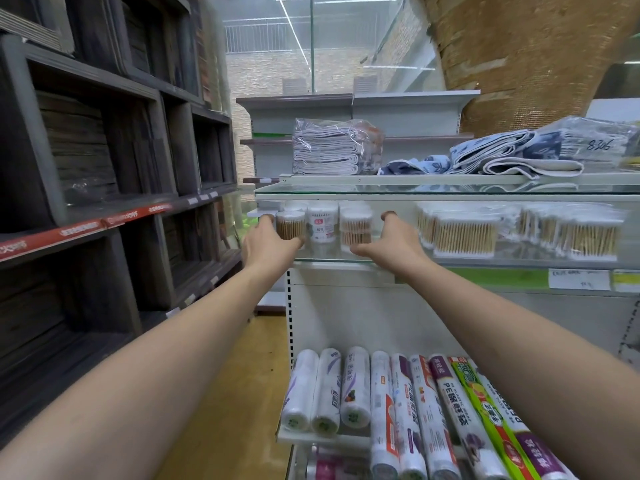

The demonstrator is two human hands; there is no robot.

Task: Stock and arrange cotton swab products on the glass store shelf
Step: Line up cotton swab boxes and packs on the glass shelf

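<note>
Three round cotton swab jars stand in a row at the left end of the lower glass shelf point(460, 262): a clear left jar point(291, 225), a white labelled middle jar point(322, 223) and a clear right jar point(356, 226). My left hand point(266, 244) reaches to the left side of the row. Its thumb touches the base of the left jar. On the other side of the row is my right hand point(394, 240), whose thumb lies against the front base of the right jar, fingers extended. Flat packs of swabs point(464, 233) lie further right.
An upper glass shelf point(415, 190) carries bagged towels point(329, 147) and folded blue cloths point(502, 157). Rolls of plastic wrap point(415, 410) fill the rack below. Dark wooden shelving point(104, 168) lines the left side of a narrow aisle floor point(235, 375).
</note>
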